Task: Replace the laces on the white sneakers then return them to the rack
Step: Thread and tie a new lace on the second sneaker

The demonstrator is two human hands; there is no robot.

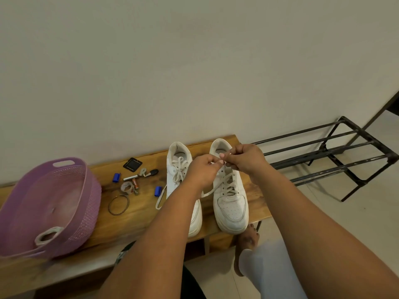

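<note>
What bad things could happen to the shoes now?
The right shoe sticks its toe past the bench edge, so a hard tug from the hands on the lace might tip it off. The left shoe's loose lace trails beside the blue clip and might snag it.

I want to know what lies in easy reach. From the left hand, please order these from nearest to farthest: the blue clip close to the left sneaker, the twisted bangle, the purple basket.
1. Blue clip: nearest to the left hand, on the bench just left of the left sneaker.
2. Twisted bangle: farther left, mid-bench.
3. Purple basket: farthest, at the bench's left end.
</note>
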